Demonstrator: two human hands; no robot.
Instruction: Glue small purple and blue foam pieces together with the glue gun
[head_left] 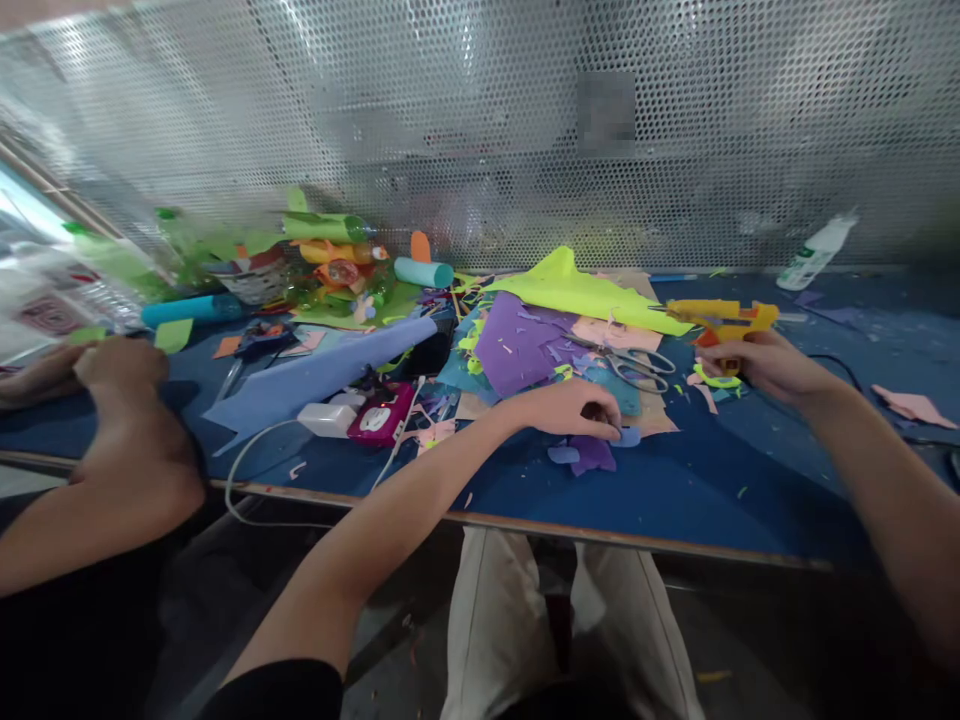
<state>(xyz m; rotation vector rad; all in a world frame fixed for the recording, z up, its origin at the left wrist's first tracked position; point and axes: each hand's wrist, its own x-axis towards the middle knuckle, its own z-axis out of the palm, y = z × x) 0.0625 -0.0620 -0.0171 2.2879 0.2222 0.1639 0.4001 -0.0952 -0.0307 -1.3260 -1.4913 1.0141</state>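
Observation:
My right hand (765, 362) is wrapped round the grip of a yellow-orange hot glue gun (724, 312), its nozzle pointing left. My left hand (574, 408) is curled at the near middle of the blue table, thumb and fingertips closed on a small light-blue paper piece (629, 437). Just beneath it lie a purple paper cutout (592, 455) and another light-blue scrap (563, 455). Behind my left hand, scissors (641, 368) rest on a heap of coloured paper, with a large purple sheet (517, 345) and a bright yellow-green sheet (574, 288).
A rolled blue sheet (322, 375) lies left of the heap, near a magenta power strip (381, 415) with a white adapter (328, 418). Paper-wrapped bottles (330, 228) stand back left. A white glue bottle (816, 252) leans back right. Another person's arm (139, 440) rests at left.

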